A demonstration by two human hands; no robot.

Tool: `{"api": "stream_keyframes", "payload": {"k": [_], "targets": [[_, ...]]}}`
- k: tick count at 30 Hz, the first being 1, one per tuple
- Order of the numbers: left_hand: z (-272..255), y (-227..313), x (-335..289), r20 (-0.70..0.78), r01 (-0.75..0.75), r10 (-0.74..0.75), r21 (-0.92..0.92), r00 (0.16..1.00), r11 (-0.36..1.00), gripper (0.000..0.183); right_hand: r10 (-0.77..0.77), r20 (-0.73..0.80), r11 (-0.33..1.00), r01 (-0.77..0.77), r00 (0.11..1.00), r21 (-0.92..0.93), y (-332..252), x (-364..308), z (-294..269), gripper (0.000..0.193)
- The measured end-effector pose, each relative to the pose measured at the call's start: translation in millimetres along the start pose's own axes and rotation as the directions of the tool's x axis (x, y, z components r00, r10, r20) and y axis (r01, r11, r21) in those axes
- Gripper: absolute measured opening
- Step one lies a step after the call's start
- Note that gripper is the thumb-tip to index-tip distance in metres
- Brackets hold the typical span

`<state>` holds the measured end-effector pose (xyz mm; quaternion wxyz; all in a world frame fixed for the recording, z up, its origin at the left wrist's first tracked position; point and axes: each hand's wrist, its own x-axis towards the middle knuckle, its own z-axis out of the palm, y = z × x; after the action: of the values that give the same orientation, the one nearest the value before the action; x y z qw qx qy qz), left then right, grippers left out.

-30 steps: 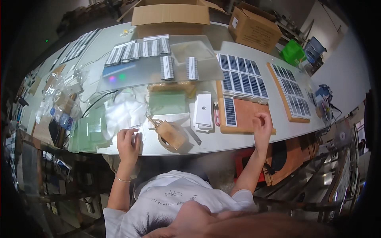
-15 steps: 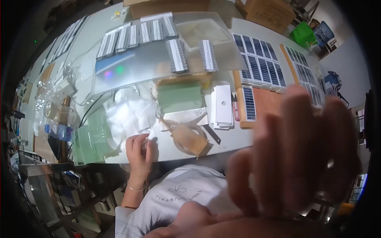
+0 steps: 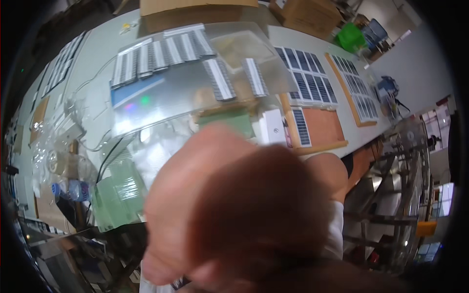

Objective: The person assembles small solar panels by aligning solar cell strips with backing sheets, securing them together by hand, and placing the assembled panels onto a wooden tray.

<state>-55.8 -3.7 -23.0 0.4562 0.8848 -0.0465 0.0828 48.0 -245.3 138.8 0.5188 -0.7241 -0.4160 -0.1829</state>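
Green sheets [image 3: 117, 193] are seen stacked on the bench [image 3: 97, 53], below and left of the right hand [image 3: 234, 215], held blurred against the lens; its grip cannot be told. Bench work is judged paused, and lowering the hand is called for first.

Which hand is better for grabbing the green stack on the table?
Probably left: the green stack lies on that side, while the right hand is raised blurrily near the camera, off the table. The left hand is hidden.
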Motion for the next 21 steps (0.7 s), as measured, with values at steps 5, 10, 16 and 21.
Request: {"api": "stream_keyframes", "payload": {"k": [5,10,16,21], "targets": [[22.6,-58.9,-44.3,-0.266,-0.132,0.123,-0.017,0.956,0.991,0.024,-0.042,0.071,0.985,0.054,0.997,-0.163,-22.0,-38.5,21.1,0.04],[42.0,-68.9,-15.5,-0.266,-0.296,0.332,0.167,0.905,0.94,0.037,-0.038,0.054,0.906,0.057,0.998,-0.42,-16.1,-39.1,-0.2,0.038],[53.6,-74.3,-13.5,-0.333,-0.307,0.473,0.444,0.816,0.842,0.06,-0.123,0.162,0.79,0.195,0.979,-0.581,-14.9,-23.6,11.3,0.036],[31.5,-0.6,-9.7,-0.473,-0.081,0.226,0.308,0.852,0.948,0.023,-0.247,0.189,0.65,0.307,0.95,-0.695,-18.2,-38.2,-24.7,0.035]]}}
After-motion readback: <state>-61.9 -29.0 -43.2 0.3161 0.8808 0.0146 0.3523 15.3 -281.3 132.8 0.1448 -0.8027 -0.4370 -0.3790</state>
